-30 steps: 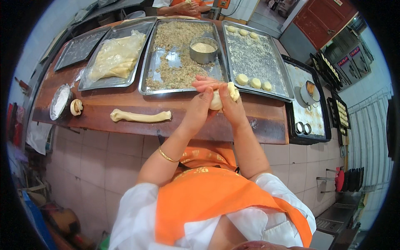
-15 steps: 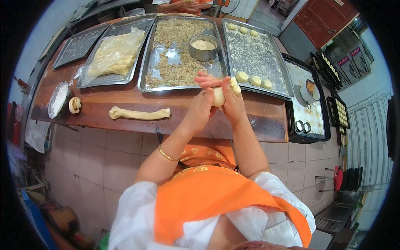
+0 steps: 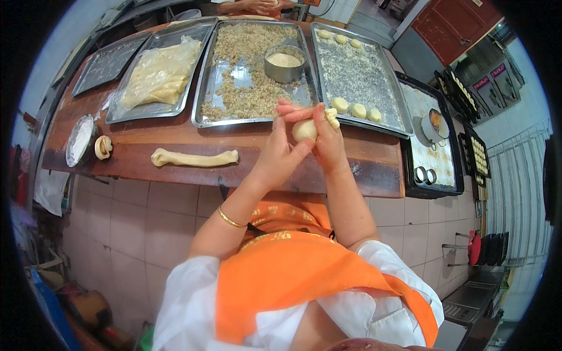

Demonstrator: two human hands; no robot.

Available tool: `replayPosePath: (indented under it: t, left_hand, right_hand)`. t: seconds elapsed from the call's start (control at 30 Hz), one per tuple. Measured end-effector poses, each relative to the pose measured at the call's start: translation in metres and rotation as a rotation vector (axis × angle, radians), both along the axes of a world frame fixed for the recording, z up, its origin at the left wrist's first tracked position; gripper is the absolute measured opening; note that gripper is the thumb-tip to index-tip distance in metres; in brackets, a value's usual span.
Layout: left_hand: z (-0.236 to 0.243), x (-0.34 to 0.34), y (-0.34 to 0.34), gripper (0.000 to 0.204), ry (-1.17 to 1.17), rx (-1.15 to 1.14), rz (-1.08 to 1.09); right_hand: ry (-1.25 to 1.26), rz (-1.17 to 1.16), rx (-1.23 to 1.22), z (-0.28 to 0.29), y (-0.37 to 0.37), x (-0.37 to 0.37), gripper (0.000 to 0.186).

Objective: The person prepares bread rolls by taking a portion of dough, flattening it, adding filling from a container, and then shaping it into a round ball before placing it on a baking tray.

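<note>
My left hand (image 3: 284,146) and my right hand (image 3: 326,140) meet above the front of the wooden table, closed around a smooth pale dough ball (image 3: 305,130). A small lumpy piece of dough (image 3: 332,119) pokes out at the top right of my right hand. Left of my hands, a long dough roll (image 3: 193,159) lies on the wood, with a bowl of flour (image 3: 80,140) and a small coiled item (image 3: 103,146) farther left. Just beyond my fingers is a metal tray (image 3: 198,117) of crumbly mixture holding a round tin (image 3: 283,73).
A tray with bagged dough (image 3: 157,76) and a dark tray (image 3: 102,67) fill the back left. At right are a floured tray (image 3: 361,76) with several dough discs and black baking pans (image 3: 445,164) with metal rings. A co-worker's hands (image 3: 269,7) show across the table.
My hands have shifted slightly up and stay cupped on the dough. My left thumb has moved down and right across the front of the ball.
</note>
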State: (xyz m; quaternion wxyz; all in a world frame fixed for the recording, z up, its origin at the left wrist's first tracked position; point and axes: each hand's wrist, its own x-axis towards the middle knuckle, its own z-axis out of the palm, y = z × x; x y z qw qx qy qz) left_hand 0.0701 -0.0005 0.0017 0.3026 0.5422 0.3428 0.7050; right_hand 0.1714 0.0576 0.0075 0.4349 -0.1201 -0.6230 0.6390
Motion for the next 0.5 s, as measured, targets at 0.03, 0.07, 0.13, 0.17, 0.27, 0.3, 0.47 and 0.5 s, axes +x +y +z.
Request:
replayPosePath:
  t: [0.03,0.07,0.13,0.17,0.27,0.3,0.47,0.5]
  left_hand:
    - [-0.004,-0.002,0.000,0.058,-0.046,-0.055,-0.067]
    - [-0.007,-0.005,-0.001,0.059,-0.093,-0.114,-0.131]
    - [-0.001,-0.042,-0.008,0.059,-0.129,-0.468,-0.629]
    - [-0.002,-0.044,-0.008,0.057,-0.099,-0.483,-0.622]
    - [-0.001,-0.040,-0.008,0.054,0.013,-0.403,-0.484]
    - [0.003,-0.031,-0.011,0.053,0.063,-0.293,-0.350]
    - [-0.003,-0.017,-0.011,0.054,-0.160,-0.282,-0.350]
    - [0.004,-0.033,-0.011,0.053,-0.197,-0.386,-0.544]
  right_hand:
    - [0.003,-0.005,-0.030,0.001,-0.002,-0.001,0.067]
    - [0.074,-0.096,-0.056,0.001,-0.007,-0.006,0.067]
    - [0.152,-0.221,-0.059,0.012,-0.021,-0.019,0.067]
    - [0.156,-0.244,-0.040,0.015,-0.024,-0.022,0.067]
    - [-0.016,-0.062,0.102,0.009,-0.008,-0.009,0.067]
    - [-0.010,-0.044,0.078,0.002,-0.003,-0.005,0.067]
    - [0.094,-0.123,-0.194,0.003,-0.012,-0.007,0.068]
    - [0.130,-0.183,-0.166,0.009,-0.018,-0.012,0.068]
